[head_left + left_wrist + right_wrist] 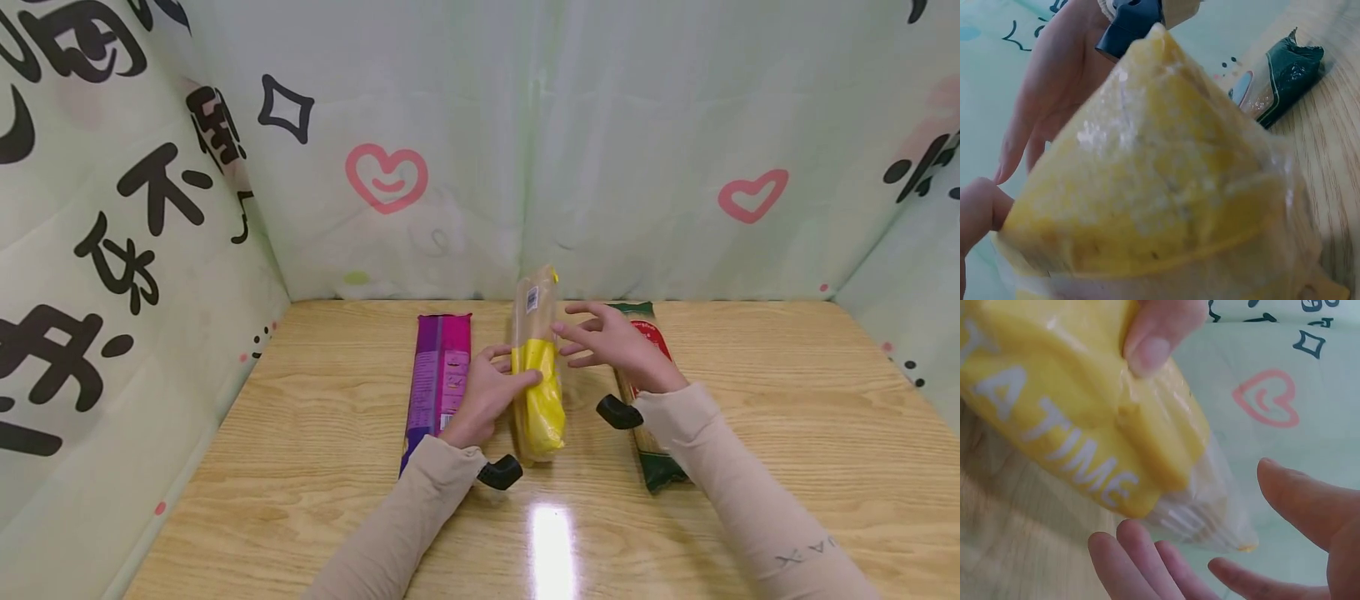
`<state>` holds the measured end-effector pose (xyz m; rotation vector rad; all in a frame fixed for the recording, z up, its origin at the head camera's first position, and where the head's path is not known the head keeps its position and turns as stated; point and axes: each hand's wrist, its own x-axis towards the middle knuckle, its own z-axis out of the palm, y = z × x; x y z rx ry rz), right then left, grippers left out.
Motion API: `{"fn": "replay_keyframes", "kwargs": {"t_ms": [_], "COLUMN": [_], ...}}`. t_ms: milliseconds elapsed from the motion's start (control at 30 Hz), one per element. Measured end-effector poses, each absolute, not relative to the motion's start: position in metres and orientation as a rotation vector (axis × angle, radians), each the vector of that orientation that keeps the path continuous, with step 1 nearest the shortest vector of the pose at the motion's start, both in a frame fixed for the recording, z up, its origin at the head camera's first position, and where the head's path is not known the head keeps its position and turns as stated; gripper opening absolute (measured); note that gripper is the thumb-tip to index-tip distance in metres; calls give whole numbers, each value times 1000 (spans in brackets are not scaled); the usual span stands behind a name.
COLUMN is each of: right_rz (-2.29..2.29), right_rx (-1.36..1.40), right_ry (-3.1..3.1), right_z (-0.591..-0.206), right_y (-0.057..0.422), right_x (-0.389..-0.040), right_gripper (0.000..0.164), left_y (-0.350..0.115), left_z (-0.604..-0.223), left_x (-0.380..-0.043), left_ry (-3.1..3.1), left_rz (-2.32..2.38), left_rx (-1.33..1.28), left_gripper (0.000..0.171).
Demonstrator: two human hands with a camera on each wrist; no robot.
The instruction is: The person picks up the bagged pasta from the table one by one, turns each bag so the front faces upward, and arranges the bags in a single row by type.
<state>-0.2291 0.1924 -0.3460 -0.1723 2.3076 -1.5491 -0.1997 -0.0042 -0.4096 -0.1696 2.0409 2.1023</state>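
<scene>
A long clear packet with a yellow printed band [542, 400], seemingly of spaghetti, stands tilted, its upper end leaning away toward the back curtain. My left hand [491, 392] grips it by the side, thumb laid over the yellow front; that thumb [1152, 355] presses the film in the right wrist view. On the other side, my right hand [611, 342] has its fingers spread, fingertips close by the packet's edge. The right wrist view shows its fingers [1141, 559] apart around the packet's clear, tapered end. In the left wrist view, the packet's yellow end [1147, 162] hides much behind it.
A purple and pink packet [438, 375] lies on the wooden table [315, 500], left of my left hand. A green-ended packet with a red label [660, 467] lies to the right, partly under my right forearm. Printed curtains [637, 125] hang behind and at both sides.
</scene>
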Motion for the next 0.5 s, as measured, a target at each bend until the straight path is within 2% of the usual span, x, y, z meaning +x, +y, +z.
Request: {"fn": "replay_keyframes", "kwargs": {"t_ms": [500], "right_rz": [-1633], "right_rx": [-217], "right_ry": [2217], "right_z": [-355], "right_y": [201], "right_x": [-239], "right_gripper": [73], "left_y": [-6], "left_z": [-411], "left_x": [-202], "left_ry": [1954], "left_rz": [2130], "left_rx": [-89], "left_gripper": [63]}}
